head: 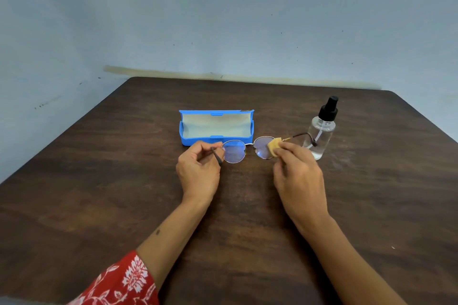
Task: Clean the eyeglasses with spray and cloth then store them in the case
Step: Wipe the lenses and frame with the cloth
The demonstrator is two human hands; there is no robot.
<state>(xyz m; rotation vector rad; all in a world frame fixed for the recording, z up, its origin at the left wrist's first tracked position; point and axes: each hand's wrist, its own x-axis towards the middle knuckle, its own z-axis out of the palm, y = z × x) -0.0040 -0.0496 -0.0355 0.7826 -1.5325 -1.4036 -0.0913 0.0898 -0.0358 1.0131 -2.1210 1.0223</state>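
Note:
Round thin-rimmed eyeglasses [234,151] are held above the table in front of me. My left hand [198,171] pinches the frame at its left end, where the left temple sticks out between the fingers. My right hand [297,176] presses a small tan cloth [273,148] onto the right lens. The right temple juts out toward the spray bottle. A blue case [215,140] lies open just behind the glasses, its pale lining showing. A transparent spray bottle [321,131] with a black pump top stands upright to the right.
The dark wooden table [99,193] reaches back to a pale blue-grey wall. A red patterned sleeve [119,282] covers my left forearm at the bottom left.

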